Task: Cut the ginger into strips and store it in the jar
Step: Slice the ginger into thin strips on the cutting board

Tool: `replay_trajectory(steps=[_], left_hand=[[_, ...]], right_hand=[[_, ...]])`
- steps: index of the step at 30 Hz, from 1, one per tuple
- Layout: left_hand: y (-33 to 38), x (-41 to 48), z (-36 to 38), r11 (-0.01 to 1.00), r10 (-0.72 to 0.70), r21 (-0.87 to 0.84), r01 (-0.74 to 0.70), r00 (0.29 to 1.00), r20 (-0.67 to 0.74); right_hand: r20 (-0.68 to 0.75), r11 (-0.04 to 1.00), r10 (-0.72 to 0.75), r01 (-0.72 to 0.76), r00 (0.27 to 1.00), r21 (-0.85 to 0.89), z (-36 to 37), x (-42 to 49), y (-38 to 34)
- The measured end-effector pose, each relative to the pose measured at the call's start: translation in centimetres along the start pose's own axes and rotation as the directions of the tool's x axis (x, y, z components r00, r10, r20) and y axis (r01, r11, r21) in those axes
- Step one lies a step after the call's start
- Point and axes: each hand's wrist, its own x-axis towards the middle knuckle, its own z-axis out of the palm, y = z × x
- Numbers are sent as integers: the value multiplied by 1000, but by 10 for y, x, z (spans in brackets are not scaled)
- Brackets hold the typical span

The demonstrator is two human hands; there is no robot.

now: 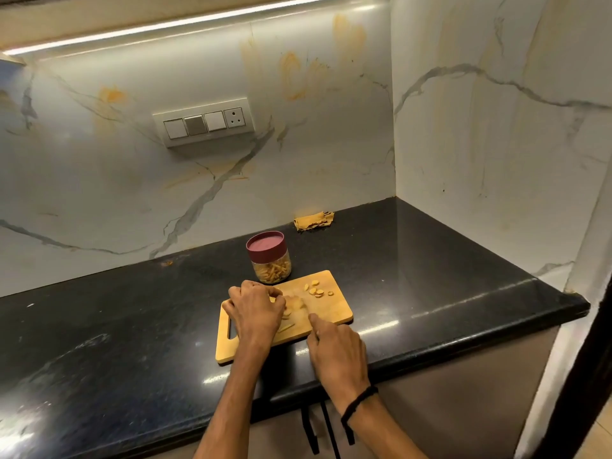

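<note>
1. The left hand (255, 309) lies on the cutting board (334, 313) with its fingers curled down on a ginger piece (293, 304); it seems to pin this piece against the wood.
2. The right hand (336, 351) is at the near edge of the board with the index finger stretched forward; I cannot tell whether it holds a knife, because the hand covers what is under it; the two hands are near each other but not touching.
3. More ginger is on the board; a group of round ginger slices (316, 290) lies toward the far right corner, apart from both hands, and one cut strip (286, 327) lies between the hands.
4. The jar (272, 273) stands on the black counter (132, 309) just behind the board; its dark red lid (266, 248) is on, and pale strips show through the clear wall (so a part of the work seems already stored).
5. In my judgement ginger is light, firm and fibrous, and a little wet where it is cut; thin slices may slide under a blade; it is better to lay each slice on its flat side and hold it with curled fingertips, away from the cutting line.
6. The finished strips are small and light, so they are best gathered in a pinch of several fingers; the lid must come off first, with the jar held at its side.
7. An orange cloth (313, 220) lies well apart, by the wall.
</note>
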Motion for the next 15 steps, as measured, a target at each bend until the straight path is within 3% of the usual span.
replay_trajectory(steps=[8, 11, 15], left_hand=[[-2, 8, 2, 1000, 28, 0, -28, 1000, -9], [8, 13, 4, 994, 108, 18, -109, 994, 30], [25, 20, 7, 965, 253, 36, -260, 957, 143]], right_hand=[[-6, 1000, -25, 25, 1000, -2, 13, -1, -2], [-65, 998, -37, 41, 997, 55, 5, 0, 0], [-185, 989, 50, -23, 982, 146, -10, 20, 19]])
